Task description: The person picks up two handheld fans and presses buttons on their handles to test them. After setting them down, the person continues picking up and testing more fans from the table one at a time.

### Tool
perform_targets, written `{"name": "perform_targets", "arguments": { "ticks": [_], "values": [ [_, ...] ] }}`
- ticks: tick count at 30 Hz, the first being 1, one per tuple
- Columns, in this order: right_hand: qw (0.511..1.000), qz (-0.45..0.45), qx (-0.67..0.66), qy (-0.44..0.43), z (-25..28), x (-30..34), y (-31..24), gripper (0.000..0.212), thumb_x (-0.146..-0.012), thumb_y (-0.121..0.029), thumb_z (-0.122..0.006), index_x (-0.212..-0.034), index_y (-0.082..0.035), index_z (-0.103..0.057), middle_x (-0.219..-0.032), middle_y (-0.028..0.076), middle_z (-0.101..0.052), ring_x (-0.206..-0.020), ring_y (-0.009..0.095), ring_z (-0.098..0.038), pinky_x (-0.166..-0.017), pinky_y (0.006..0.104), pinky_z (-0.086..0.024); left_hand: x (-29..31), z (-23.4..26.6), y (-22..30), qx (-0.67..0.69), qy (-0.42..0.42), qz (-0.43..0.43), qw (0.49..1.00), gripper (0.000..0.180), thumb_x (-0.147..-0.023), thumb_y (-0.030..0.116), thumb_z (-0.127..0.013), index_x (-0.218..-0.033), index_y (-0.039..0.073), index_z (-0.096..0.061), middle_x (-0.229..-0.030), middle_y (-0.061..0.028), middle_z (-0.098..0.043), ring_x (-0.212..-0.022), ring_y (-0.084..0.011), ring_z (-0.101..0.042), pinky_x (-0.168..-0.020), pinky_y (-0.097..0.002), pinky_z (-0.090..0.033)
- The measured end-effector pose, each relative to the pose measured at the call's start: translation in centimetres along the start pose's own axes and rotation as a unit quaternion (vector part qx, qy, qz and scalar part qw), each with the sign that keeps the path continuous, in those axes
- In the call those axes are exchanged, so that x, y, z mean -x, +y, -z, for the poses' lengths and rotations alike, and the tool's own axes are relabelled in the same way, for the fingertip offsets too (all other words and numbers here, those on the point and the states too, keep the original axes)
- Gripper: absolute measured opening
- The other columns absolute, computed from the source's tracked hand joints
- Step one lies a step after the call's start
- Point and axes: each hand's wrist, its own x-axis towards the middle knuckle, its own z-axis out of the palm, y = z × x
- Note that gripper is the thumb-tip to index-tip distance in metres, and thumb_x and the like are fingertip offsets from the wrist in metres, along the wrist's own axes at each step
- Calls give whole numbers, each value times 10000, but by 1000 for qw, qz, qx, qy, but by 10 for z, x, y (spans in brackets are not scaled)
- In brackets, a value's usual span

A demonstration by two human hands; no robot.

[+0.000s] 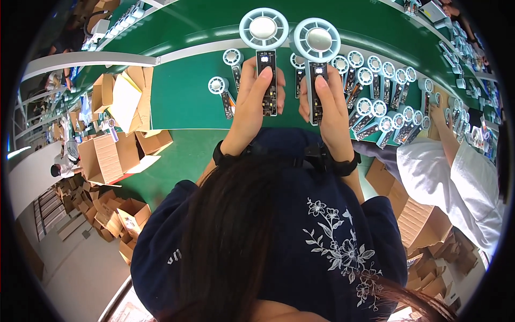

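In my left hand is a light blue handheld fan, held upright with its round head away from me. My right hand grips a second light blue handheld fan beside it. Both handles are uncovered and show black circuit boards with small lit white displays. Each thumb lies on its board, and the fingers wrap round the handle's side. The two round heads are very close together. Just left of my left hand, two more fans lie on the green table. Another fan lies between my hands, partly hidden.
Many similar open-handled fans cover the table to the right. There a co-worker's hand reaches in among them. Open cardboard boxes stand at the left, with more boxes at the lower right. A pale rail runs behind the table.
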Motion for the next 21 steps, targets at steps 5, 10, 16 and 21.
{"name": "perform_targets", "arguments": {
  "ticks": [5,10,16,21],
  "values": [
    [1000,15,-8,24,1,-2,-6,275,-980,-189,-404,-1206,-39,-356,-824,43,-486,-508,67,-422,-438,205,-343,-3,-3,4,0,2,-4,1000,296,-968,270,-414,-1134,32,-355,-862,-78,-512,-567,-104,-513,-453,-224,-425],
    [997,35,27,56,18,0,-10,285,-978,-188,-393,-1219,-44,-347,-822,55,-495,-540,82,-454,-455,212,-364,-13,-4,-3,-7,-2,6,1000,253,-968,263,-395,-1097,46,-380,-829,-54,-516,-545,-97,-496,-442,-228,-407],
    [991,96,62,67,33,1,-16,247,-981,-156,-385,-1200,-49,-350,-807,41,-486,-508,80,-433,-459,207,-355,-13,-1,-2,-8,19,24,1000,202,-966,265,-397,-1008,68,-386,-808,-45,-508,-528,-100,-473,-439,-233,-392],
    [985,123,66,97,39,12,-23,245,-985,-153,-379,-1204,-49,-350,-827,38,-479,-506,77,-423,-459,203,-347,-18,13,-17,-14,45,52,998,307,-959,319,-415,-1127,62,-413,-815,-35,-496,-556,-100,-456,-487,-256,-373]
  ]
}}
